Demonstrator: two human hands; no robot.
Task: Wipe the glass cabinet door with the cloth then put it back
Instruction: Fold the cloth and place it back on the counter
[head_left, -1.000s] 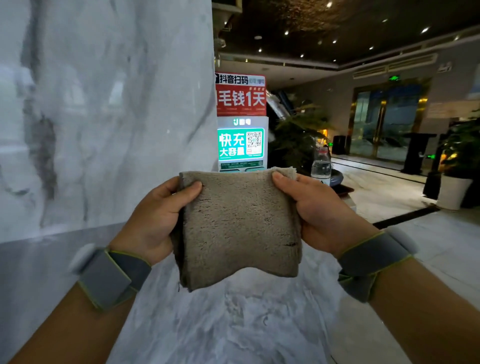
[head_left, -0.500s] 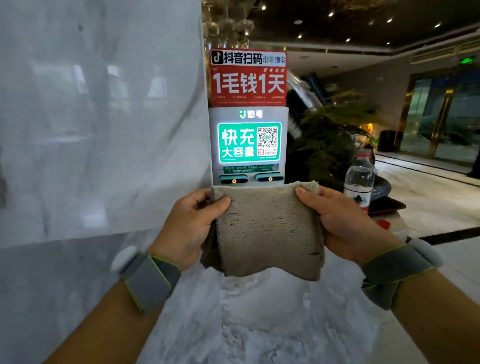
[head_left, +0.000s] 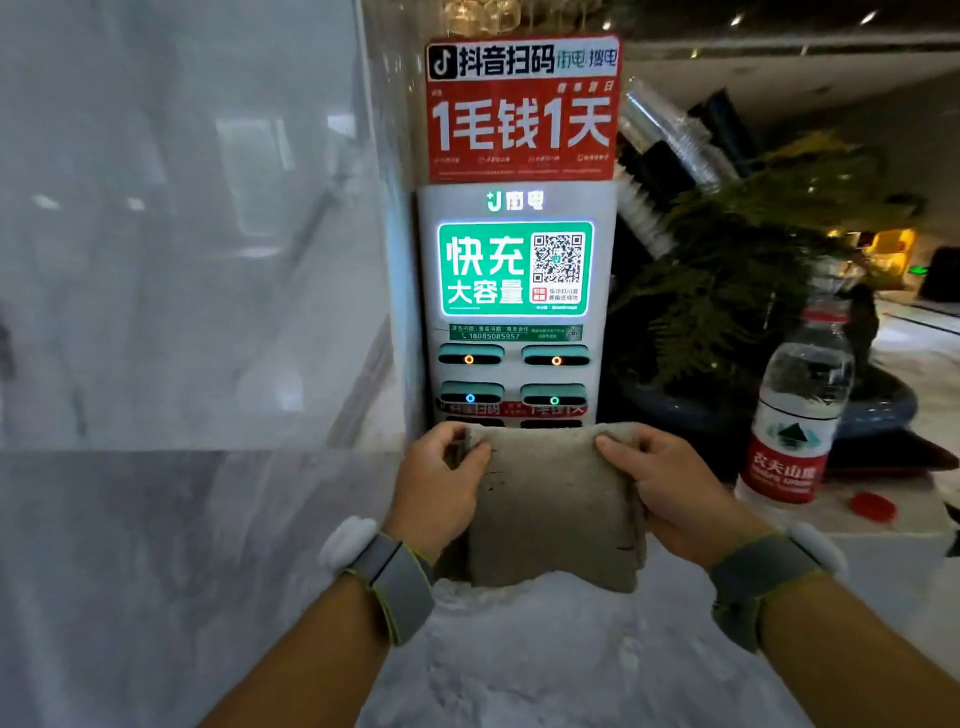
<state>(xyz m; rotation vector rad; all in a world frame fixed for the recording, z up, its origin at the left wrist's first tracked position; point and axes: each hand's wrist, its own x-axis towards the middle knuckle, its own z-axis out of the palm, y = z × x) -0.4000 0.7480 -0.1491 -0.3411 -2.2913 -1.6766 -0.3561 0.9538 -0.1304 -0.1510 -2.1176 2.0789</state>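
A folded grey-brown cloth (head_left: 550, 499) is held low over the marble counter (head_left: 519, 665), just in front of a power-bank rental station. My left hand (head_left: 439, 483) grips its left edge and my right hand (head_left: 670, 493) grips its right edge. The cloth's lower edge touches or nearly touches the counter. A glossy, reflective panel (head_left: 182, 234) fills the left of the view; whether it is the glass cabinet door I cannot tell.
The power-bank station (head_left: 514, 291) with a red sign stands right behind the cloth. A water bottle (head_left: 795, 415) without its cap stands at the right, a red cap (head_left: 872, 506) beside it. A potted fern (head_left: 737, 291) sits behind.
Both hands have carried the cloth forward and down toward the counter in front of the station. The view has moved closer to the station.
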